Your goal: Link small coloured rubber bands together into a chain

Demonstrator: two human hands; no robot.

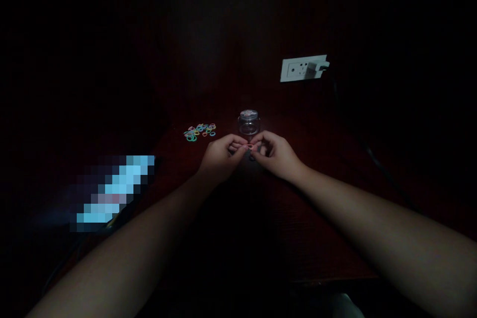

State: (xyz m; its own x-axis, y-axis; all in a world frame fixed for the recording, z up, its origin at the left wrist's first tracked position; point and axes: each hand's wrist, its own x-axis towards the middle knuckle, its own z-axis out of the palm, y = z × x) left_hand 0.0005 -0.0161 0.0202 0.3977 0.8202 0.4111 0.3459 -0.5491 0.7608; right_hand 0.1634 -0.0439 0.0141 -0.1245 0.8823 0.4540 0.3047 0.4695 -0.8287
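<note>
Between my two hands is a small pink hair tie (pixel 250 146), pinched from both sides by the fingertips. My left hand (pixel 223 155) is closed on its left edge, and my right hand (pixel 278 154) grips the right edge with thumb and forefinger. Just behind the hands stands a clear lidded jar (pixel 249 123), upright on the dark red table. A loose pile of colourful hair ties (pixel 199 130) lies to the left of the jar. Under my right fingertips there is a small dark ring shape (pixel 252 158), too dim to name.
A white wall socket (pixel 303 68) with a plug (pixel 321 66) in it is at the back right, and a dark cable (pixel 372 156) runs down from there. At the left is a bright, pixelated screen (pixel 119 191). The table's front edge (pixel 331 282) shows low down; much else is dark.
</note>
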